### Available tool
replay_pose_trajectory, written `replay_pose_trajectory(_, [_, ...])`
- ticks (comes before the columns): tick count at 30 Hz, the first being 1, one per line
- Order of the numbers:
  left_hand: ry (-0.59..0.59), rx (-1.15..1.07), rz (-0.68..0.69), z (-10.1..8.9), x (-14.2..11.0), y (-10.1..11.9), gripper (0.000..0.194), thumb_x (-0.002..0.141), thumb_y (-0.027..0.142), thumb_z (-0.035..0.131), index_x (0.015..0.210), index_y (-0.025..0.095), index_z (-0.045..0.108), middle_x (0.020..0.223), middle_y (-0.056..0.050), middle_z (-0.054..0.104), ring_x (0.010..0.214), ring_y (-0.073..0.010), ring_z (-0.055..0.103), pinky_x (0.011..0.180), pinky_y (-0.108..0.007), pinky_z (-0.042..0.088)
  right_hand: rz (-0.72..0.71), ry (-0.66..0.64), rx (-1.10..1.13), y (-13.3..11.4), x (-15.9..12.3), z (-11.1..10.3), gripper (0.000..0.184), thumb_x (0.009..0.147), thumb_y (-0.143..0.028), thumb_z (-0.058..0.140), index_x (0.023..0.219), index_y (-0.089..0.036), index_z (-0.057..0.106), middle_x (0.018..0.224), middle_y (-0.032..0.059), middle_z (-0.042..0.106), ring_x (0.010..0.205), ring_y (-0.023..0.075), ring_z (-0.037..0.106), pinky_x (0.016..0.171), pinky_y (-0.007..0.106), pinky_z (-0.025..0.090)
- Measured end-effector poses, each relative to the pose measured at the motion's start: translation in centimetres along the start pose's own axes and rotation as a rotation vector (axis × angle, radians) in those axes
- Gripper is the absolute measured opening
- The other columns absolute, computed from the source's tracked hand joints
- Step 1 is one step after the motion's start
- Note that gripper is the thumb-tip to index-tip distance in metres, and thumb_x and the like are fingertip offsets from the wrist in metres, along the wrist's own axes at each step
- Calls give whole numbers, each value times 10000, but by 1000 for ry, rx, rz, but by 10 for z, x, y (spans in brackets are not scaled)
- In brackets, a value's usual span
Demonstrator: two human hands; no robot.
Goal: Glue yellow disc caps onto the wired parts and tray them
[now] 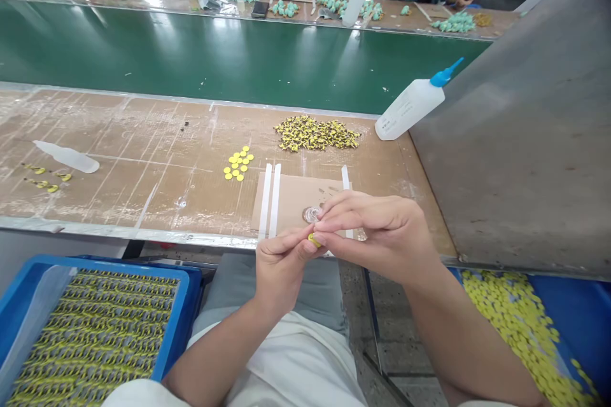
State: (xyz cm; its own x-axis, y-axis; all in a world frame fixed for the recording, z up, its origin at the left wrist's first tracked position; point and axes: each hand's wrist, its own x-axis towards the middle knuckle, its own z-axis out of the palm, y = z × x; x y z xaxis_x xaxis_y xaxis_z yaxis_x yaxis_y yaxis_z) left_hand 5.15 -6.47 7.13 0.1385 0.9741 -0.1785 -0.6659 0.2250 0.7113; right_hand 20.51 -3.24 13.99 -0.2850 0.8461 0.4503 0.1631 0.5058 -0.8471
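Note:
My left hand [280, 270] and my right hand [379, 235] meet above the front edge of the bench, with a small yellow piece [314, 240] pinched between their fingertips. Most of that piece is hidden by my fingers. Just beyond them, a round clear disc [311, 215] lies on a cardboard sheet [298, 200] edged with white strips [270, 200]. Loose yellow discs [238, 163] and a heap of yellow-and-black parts [315, 133] lie farther away on the bench.
A white glue bottle [410, 108] lies beside a grey metal panel [525, 127]. A green belt [191, 57] separates me from co-workers. Blue bins hold black-and-yellow parts [95, 264] at lower left and yellow discs [582, 318] at lower right.

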Motion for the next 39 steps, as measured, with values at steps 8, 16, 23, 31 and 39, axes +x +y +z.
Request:
replay_pose_trajectory(8, [-23,23,40,-4,2,-1,168,723,387,872,813,251,830,809,-45,787,735,-200,737,686,-349,654,174,77,46,-2,-2,6,139,779,-158,837,872,-259,812,849,26,763,791,216,728,687,307,625])
replay_pose_trajectory(16, [-132,398,527,-17,-1,9,272,608,318,942,852,300,823,740,-30,759,691,-193,720,673,-298,588,208,-88,346,1,-11,0,217,789,-107,840,942,-255,800,845,25,761,761,196,713,736,334,597])
replay_pose_trajectory(23, [-317,658,976,-20,2,30,789,537,160,966,1251,338,683,794,22,777,651,-184,742,609,-268,621,138,-181,493,7,-15,-1,244,797,-78,831,991,-223,796,854,52,763,786,203,703,807,382,577])
replay_pose_trajectory(31, [-562,896,1208,-13,3,53,574,753,91,835,1270,150,594,786,-21,751,734,-167,736,646,-270,638,113,-131,499,5,-18,1,252,768,-34,841,967,-183,800,833,79,753,767,205,688,783,375,555])
replay_pose_trajectory(39, [-540,977,1108,-14,1,51,814,780,171,839,1480,227,428,724,18,729,659,-142,690,625,-269,551,82,-129,438,2,-18,2,254,767,-45,848,972,-187,799,832,69,757,770,199,695,790,363,557])
